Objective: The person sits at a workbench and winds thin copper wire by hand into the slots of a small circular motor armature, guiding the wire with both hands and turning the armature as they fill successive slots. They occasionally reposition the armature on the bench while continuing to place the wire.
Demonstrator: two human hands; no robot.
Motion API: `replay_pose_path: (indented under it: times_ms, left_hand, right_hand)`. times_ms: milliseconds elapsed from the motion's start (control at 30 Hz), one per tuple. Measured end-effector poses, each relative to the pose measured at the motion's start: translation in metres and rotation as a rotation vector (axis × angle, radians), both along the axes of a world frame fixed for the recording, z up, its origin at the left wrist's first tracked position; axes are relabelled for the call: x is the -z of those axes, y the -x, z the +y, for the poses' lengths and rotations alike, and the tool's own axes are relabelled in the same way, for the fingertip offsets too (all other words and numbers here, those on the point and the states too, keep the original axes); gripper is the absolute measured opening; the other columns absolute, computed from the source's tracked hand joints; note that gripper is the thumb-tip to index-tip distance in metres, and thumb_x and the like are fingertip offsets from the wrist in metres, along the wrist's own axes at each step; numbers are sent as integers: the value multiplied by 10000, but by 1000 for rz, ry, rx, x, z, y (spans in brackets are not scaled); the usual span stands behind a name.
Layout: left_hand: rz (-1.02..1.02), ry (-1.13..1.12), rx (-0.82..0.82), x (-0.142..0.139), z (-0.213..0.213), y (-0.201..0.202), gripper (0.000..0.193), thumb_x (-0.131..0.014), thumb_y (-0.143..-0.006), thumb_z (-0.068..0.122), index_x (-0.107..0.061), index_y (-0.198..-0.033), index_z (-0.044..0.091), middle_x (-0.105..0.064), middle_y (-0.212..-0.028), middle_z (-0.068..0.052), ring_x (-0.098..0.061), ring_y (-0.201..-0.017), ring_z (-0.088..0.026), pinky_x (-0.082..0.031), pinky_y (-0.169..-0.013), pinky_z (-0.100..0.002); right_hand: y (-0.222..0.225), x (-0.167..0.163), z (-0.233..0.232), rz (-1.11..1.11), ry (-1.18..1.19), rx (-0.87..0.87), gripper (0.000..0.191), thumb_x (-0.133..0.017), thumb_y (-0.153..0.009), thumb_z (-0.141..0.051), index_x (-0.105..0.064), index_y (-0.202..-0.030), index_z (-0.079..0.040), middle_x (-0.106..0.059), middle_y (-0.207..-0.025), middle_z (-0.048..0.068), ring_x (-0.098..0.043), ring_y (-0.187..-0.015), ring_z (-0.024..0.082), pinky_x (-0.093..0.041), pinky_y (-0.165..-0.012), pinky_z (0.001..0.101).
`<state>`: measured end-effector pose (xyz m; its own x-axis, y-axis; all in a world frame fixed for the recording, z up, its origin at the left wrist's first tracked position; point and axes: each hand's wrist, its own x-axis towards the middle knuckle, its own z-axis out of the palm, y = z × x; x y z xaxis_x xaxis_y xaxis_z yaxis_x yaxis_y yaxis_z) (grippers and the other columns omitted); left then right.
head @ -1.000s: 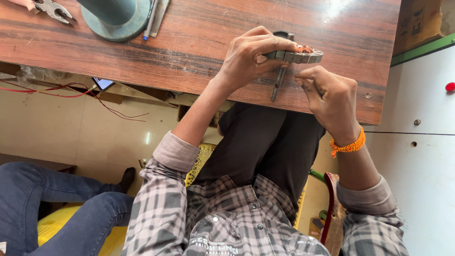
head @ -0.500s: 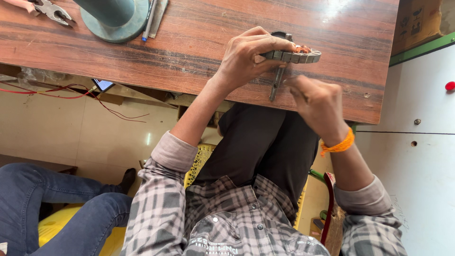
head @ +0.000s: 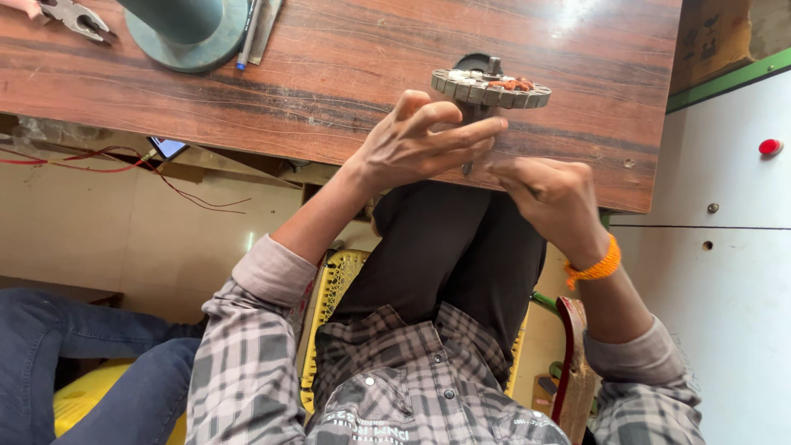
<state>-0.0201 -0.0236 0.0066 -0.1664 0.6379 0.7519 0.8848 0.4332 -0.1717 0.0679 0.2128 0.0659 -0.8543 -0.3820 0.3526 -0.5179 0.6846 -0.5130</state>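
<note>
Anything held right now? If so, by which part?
Cannot tell for sure. Left hand is open, fingers spread near the toothed metal disc. Right hand pinches by the thin shaft below it; contact is blurred.

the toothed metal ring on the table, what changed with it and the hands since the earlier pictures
The left hand has let go of the toothed metal ring and drawn back toward the table edge, fingers spread. The right hand has also pulled back from it, and the ring now sits free on the wooden table. The grey round base, pliers and pen stayed put.
</note>
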Motion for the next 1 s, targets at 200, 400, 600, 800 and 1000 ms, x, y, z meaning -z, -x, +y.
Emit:
replay_pose_path:
  times_ms: [200, 400, 600, 800, 1000]
  left_hand:
    - [-184, 8, 31, -3, 7, -3, 235, -732, -963, 204, -656, -1184, 176, -622, -1284, 59, -639, -986, -137, -528, -813, -311]
    - [-453, -435, 82, 17, 23, -14, 293, -816, -962, 259, -618, -1164, 183, -738, -1022, 41, -674, -720, -93, -538, -657, -252]
    - [-959, -694, 65, 21, 31, -23, 397, -853, -890, 256, -565, -1119, 105, -794, -891, 5, -486, -482, -6, -385, -461, -191]
    - [-1156, -826, 74, 10, 34, -31, 324, -846, -905, 169, -559, -1034, 90, -782, -878, 6, -508, -589, 7, -370, -516, -188]
    - [-1302, -1029, 139, 5, 42, -33, 307, -801, -929, 117, -513, -1029, 76, -707, -856, 23, -651, -724, -24, -521, -616, -206]
  right_hand:
    - [-8, -41, 6, 19, -67, 15, 95, -763, -971, -34, -767, -1063, -57, -753, -972, 109, -737, -793, 199, -567, -695, 301]
    - [19, -58, 0, 233, -215, 12, 79, -804, -1019, -84, -754, -1044, -29, -755, -927, 115, -694, -702, 172, -495, -605, 290]
    - [62, -55, -9, 273, -119, -59, 53, -773, -1070, -31, -738, -1054, 5, -722, -817, 97, -657, -683, 111, -456, -611, 269]
    - [86, -56, -15, 112, -36, -2, 18, -796, -1025, 11, -779, -1029, 16, -597, -644, 42, -498, -589, 76, -335, -554, 268]
    - [103, -55, -16, -26, 39, 95, 50, -775, -936, -20, -765, -977, 5, -538, -599, 6, -408, -509, 42, -276, -448, 278]
